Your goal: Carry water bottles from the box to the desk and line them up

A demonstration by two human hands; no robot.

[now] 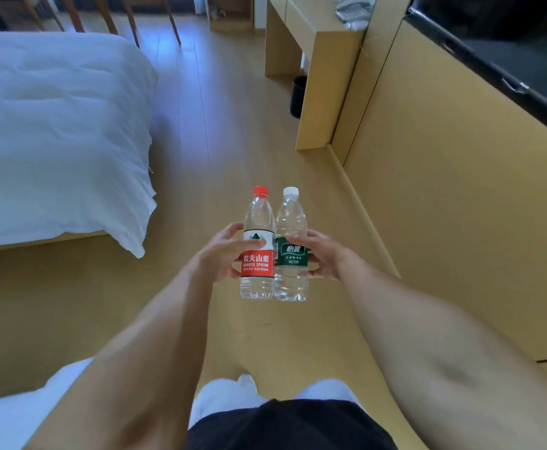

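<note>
**Two bottles held upright over the floor, desk ahead on the right**

Head view: I see both arms stretched forward, each hand wrapped around one water bottle. The left hand (222, 254) grasps the red-capped bottle (258, 245), thumb curled across the front of its red and white label and fingers reaching round behind. The right hand (322, 254) grasps the white-capped bottle (291, 248), thumb lying across the top of the green label, fingers curled round the far side. The two bottles stand upright and side by side, their sides touching or very nearly so; I cannot tell which. Both are clear, both caps are on. They hang in the air above the wooden floor (226, 151), well short of the desk (317, 60).

The desk, pale wood, stands further ahead and to the right, against the wall. Something crumpled and light-coloured (353, 11) lies on its top near the wall; it is too blurred for me to name. A dark waste bin (298, 95) sits on the floor under the desk's near end. To the left is a bed with white bedding (54, 125), and beyond it wooden chair legs (129, 17). At upper right a black screen (509, 53) is mounted on the wooden wall panel (444, 190). At the bottom edge I see the person's dark top and white trousers.
</note>
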